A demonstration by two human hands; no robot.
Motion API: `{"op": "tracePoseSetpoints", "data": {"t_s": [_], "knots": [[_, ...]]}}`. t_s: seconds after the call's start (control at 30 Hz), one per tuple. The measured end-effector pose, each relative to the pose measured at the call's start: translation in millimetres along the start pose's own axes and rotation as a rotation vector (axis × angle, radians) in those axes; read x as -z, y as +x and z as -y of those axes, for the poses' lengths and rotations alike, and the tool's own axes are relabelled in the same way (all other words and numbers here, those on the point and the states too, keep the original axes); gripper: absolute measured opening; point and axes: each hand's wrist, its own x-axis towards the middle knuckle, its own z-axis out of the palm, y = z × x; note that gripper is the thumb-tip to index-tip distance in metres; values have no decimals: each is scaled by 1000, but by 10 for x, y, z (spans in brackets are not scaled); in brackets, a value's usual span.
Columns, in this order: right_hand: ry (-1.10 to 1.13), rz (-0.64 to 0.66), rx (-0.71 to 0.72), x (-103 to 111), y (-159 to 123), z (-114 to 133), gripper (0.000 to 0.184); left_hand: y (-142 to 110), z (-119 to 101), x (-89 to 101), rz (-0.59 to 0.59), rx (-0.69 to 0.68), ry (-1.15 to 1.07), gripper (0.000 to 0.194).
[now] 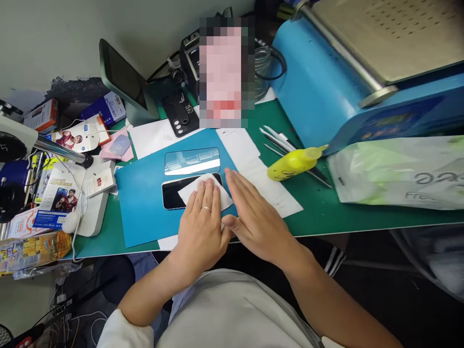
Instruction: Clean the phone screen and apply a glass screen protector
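Note:
A black phone (pixel 173 192) lies screen up on a blue mat (pixel 141 203). A white wipe (pixel 203 186) covers the phone's right half. My left hand (pixel 201 227) lies flat on the wipe, fingers stretched out, with a ring on one finger. My right hand (pixel 253 217) rests flat beside it, fingers extended at the phone's right end, holding nothing. Just behind the phone a clear glass screen protector (pixel 192 160) lies on the mat.
A yellow squeeze bottle (pixel 293 163) and thin metal tools (pixel 279 140) lie right of the mat on the green table (pixel 326 212). A blue machine (pixel 362 82) stands back right, a plastic bag (pixel 398 169) before it. Boxes and a microscope arm (pixel 54 147) crowd the left.

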Motion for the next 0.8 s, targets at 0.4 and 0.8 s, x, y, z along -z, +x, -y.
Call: {"op": "tracePoseSetpoints", "data": {"t_s": [0.4, 0.8], "knots": [[36, -3, 0, 16, 21, 13, 94, -125, 135, -11, -32, 5, -19, 60], [-9, 16, 23, -6, -17, 16, 91, -110, 147, 36, 47, -45, -77, 62]]}}
